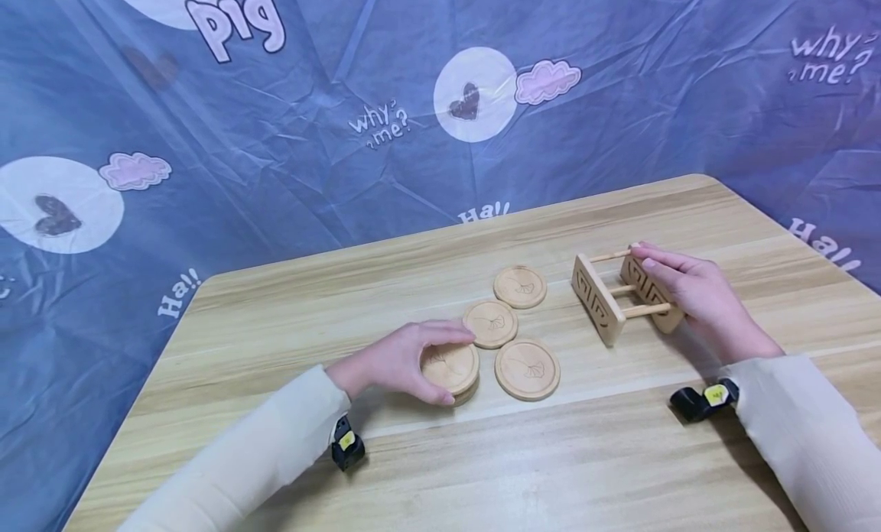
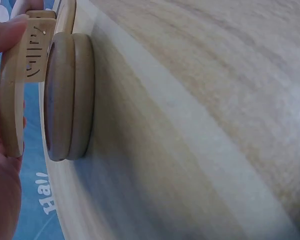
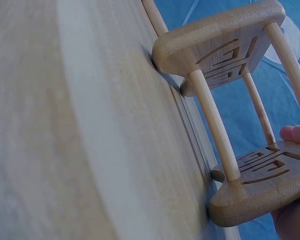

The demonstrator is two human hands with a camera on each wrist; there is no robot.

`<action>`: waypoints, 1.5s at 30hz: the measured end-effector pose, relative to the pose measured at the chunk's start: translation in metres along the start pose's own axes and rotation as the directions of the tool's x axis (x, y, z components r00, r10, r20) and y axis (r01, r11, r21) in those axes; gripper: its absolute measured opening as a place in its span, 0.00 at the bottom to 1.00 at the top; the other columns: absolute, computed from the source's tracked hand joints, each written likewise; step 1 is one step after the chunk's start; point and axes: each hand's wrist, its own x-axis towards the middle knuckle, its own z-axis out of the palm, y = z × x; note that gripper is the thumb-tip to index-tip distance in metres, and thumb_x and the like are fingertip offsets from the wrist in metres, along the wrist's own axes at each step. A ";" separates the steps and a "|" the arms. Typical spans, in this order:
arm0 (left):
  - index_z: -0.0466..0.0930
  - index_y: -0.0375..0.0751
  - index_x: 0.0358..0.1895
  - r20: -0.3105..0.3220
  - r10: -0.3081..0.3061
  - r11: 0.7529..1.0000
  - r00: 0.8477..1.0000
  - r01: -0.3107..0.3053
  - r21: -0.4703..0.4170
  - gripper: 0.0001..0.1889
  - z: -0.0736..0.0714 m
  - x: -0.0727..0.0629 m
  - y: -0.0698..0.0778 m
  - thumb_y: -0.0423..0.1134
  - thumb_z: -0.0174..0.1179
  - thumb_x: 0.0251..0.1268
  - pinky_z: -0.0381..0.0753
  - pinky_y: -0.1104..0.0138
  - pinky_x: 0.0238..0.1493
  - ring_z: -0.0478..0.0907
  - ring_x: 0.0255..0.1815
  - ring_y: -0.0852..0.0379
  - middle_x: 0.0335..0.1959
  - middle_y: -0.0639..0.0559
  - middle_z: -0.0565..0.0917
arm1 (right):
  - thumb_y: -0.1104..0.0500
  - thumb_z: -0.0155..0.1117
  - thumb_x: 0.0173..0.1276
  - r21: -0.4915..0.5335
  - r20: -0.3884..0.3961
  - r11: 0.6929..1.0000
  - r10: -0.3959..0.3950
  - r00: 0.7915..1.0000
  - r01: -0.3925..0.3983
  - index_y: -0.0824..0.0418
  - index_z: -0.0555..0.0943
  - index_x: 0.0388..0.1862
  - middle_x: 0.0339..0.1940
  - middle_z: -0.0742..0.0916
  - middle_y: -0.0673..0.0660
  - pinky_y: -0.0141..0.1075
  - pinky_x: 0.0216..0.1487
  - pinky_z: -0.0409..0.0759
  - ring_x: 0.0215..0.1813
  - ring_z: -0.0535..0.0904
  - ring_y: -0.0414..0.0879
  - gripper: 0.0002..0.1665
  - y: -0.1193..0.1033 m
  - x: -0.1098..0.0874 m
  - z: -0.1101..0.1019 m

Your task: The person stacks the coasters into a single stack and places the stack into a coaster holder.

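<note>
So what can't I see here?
Head view: part of the top coaster, behind the left hand.
Head view: part of the rack, behind the right hand.
Left wrist view: much of the left hand, past the left edge.
Right wrist view: most of the right hand, behind the rack and past the right edge.

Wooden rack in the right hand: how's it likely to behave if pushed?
The wooden rack will probably stay stiff: its dowels tie two thick side panels together. Likely light for its size, since most of it is open space. Probably apt to slide rather than roll, standing on the panels' edges.
</note>
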 end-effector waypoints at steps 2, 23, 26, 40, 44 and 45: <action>0.68 0.40 0.64 0.013 0.021 1.000 1.000 -0.021 0.011 0.43 0.001 0.000 -0.001 0.42 0.73 0.36 0.54 0.58 0.71 0.58 0.70 0.53 0.66 0.48 0.68 | 0.48 0.53 0.69 -0.024 -0.001 1.000 -0.003 1.000 0.003 0.53 0.64 0.68 0.69 0.66 0.40 0.22 0.65 0.60 0.73 0.54 0.39 0.30 0.000 0.000 0.000; 0.67 0.43 0.65 0.028 0.002 1.000 1.000 -0.003 0.008 0.44 0.008 0.000 -0.008 0.42 0.74 0.36 0.56 0.59 0.70 0.60 0.69 0.56 0.66 0.53 0.68 | 0.46 0.53 0.68 0.047 0.018 0.999 0.018 1.000 -0.018 0.49 0.65 0.67 0.71 0.63 0.43 0.26 0.68 0.57 0.73 0.53 0.40 0.29 0.000 0.002 0.000; 0.67 0.43 0.65 0.027 -0.005 1.000 1.000 0.005 0.008 0.44 0.009 -0.001 -0.009 0.42 0.74 0.36 0.56 0.59 0.70 0.60 0.69 0.55 0.67 0.53 0.68 | 0.47 0.53 0.69 0.052 0.024 0.999 0.011 1.000 -0.013 0.50 0.65 0.68 0.72 0.62 0.44 0.25 0.68 0.56 0.74 0.52 0.41 0.29 0.000 0.002 0.000; 0.66 0.43 0.65 0.026 0.020 1.000 0.999 -0.021 0.021 0.45 0.011 -0.003 -0.009 0.44 0.74 0.36 0.54 0.57 0.71 0.57 0.70 0.55 0.67 0.53 0.66 | 0.46 0.54 0.68 0.065 0.014 0.998 0.011 1.000 -0.011 0.47 0.67 0.65 0.70 0.64 0.42 0.23 0.67 0.58 0.73 0.54 0.39 0.27 0.002 0.002 0.000; 0.62 0.47 0.68 0.028 0.009 0.999 1.000 -0.010 0.044 0.48 0.011 -0.004 -0.007 0.47 0.73 0.36 0.53 0.51 0.70 0.53 0.72 0.52 0.71 0.51 0.59 | 0.49 0.56 0.67 0.157 0.026 0.988 -0.004 1.000 0.000 0.50 0.68 0.66 0.69 0.66 0.40 0.23 0.67 0.57 0.73 0.54 0.38 0.28 0.004 0.002 -0.001; 0.61 0.47 0.69 0.024 0.005 0.999 1.000 -0.006 0.047 0.49 0.011 -0.004 -0.007 0.47 0.73 0.37 0.52 0.50 0.70 0.51 0.73 0.52 0.72 0.50 0.57 | 0.49 0.56 0.67 0.164 0.028 0.987 -0.005 1.000 0.000 0.50 0.68 0.66 0.68 0.66 0.39 0.23 0.67 0.57 0.73 0.54 0.37 0.28 0.005 0.002 -0.001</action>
